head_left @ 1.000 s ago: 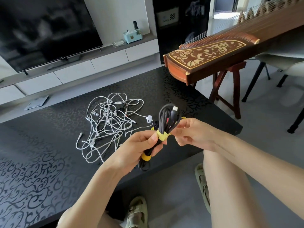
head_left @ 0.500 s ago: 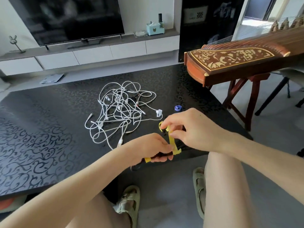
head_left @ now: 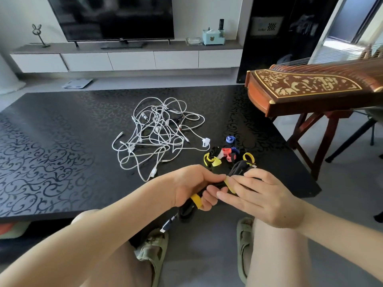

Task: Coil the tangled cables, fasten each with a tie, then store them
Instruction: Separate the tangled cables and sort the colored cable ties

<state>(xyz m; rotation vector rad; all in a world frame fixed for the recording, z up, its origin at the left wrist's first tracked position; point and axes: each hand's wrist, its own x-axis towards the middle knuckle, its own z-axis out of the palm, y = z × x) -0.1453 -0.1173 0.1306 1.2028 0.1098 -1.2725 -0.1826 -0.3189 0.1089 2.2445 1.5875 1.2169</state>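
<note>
My left hand (head_left: 193, 186) grips a coiled black cable (head_left: 240, 168) over the near edge of the black table (head_left: 51, 141). One yellow tie (head_left: 196, 200) is wrapped round the coil near my left fingers. My right hand (head_left: 263, 195) pinches a second yellow tie (head_left: 229, 184) against the middle of the coil. The coil's lower end with a plug (head_left: 169, 223) hangs below the table edge. A tangle of white cables (head_left: 157, 133) lies on the table beyond my hands.
Loose ties in yellow, red, blue and black (head_left: 226, 154) lie just right of the white tangle. A wooden zither (head_left: 310, 88) on a stand juts over the table's right side. A TV and low cabinet (head_left: 132, 59) stand behind. My knees and sandals are below.
The coil has dropped from upright in front of me to level at the table edge. My right hand moved onto the second yellow tie at the coil. The view tilted, showing the loose ties.
</note>
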